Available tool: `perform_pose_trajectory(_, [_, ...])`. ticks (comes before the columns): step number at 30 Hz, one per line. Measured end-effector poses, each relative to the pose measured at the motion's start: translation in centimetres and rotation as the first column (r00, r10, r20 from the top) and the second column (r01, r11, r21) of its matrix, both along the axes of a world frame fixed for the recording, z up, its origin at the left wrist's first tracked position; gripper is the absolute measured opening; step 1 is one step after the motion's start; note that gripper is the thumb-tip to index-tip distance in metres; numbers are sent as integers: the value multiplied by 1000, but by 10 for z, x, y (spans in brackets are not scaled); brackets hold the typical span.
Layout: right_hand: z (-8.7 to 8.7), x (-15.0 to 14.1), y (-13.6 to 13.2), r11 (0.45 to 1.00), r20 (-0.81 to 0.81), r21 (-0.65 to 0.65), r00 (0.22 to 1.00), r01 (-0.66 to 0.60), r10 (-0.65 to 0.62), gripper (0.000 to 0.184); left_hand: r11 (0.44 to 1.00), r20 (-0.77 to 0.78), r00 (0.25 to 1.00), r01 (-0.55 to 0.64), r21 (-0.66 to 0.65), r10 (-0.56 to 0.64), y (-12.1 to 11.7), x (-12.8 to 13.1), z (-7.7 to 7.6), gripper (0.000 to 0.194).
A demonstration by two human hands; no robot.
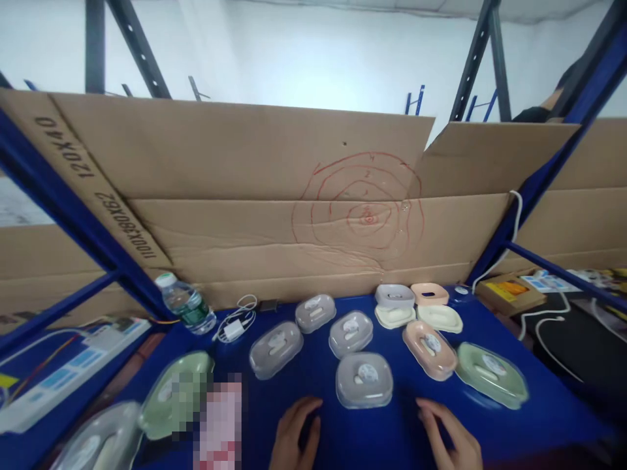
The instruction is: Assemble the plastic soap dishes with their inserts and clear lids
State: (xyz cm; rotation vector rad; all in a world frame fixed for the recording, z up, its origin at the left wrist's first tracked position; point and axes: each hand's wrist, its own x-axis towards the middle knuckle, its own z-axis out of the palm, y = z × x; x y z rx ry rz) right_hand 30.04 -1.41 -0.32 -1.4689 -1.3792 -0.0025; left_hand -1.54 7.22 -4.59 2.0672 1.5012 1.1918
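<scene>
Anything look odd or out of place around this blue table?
Yes: rough red rings, like a target, are scrawled on the cardboard behind the table. The lidded boxes also lie at mixed angles. I see no spill.

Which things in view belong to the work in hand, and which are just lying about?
Likely in the work, judging by nearness to the left hand and right hand:
grey lidded box just ahead of them
peach lidded box
green lidded box on the right

Probably just lying about:
capped bottle
white charger with cable
yellow-labelled carton
</scene>
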Motion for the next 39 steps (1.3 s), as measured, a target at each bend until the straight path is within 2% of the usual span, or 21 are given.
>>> perform_pose_trajectory(4, [58,-3,7,994,16,83,998,-69,68,18,1000,-46,999,19,8,-19,-5,9,24,39])
perform_pose_trajectory(6, [70,-13,13,987,90,46,984,-157,152,18,999,-58,997,45,8,-44,-9,11,32,39])
perform_pose_trajectory(7, [70,-18,16,981,138,13,972,-196,192,19,998,-65,996,55,7,-55,-11,10,36,39])
perform_pose_trajectory(9, [59,-26,20,971,233,-67,942,-231,241,23,999,-75,996,46,13,-45,-11,5,41,40])
perform_pose_trajectory(13, [13,-31,20,949,352,-238,893,-205,281,40,998,-92,994,-54,45,58,-1,-9,51,40])
perform_pose_trajectory(15, [-4,-28,18,936,368,-283,877,-210,309,42,994,-105,988,-106,36,110,8,-11,58,38])
perform_pose_trajectory(18, [-11,-23,21,928,346,-306,883,-213,317,36,979,-157,966,-205,9,204,26,-7,70,40])
perform_pose_trajectory(20, [-8,-20,29,916,328,-342,887,-210,325,33,951,-276,913,-309,13,301,41,-2,75,47])
perform_pose_trajectory(23, [3,-17,48,903,322,-372,882,-217,344,29,924,-403,853,-379,-46,331,57,6,77,58])
perform_pose_trajectory(28, [24,-17,76,892,326,-383,868,-240,374,31,940,-486,844,-320,-115,227,56,9,78,63])
perform_pose_trajectory(33, [54,0,93,826,399,-461,757,-323,518,48,953,-476,859,-277,-124,188,45,4,86,55])
perform_pose_trajectory(35, [72,21,102,872,455,-391,762,-294,461,51,953,-455,870,-276,-126,192,40,1,89,54])
perform_pose_trajectory(37, [93,48,118,935,525,-310,789,-172,320,46,953,-429,883,-272,-132,192,35,-1,91,53])
perform_pose_trajectory(39, [112,77,144,937,602,-346,757,-42,256,39,949,-426,883,-281,-145,197,30,-1,92,54])
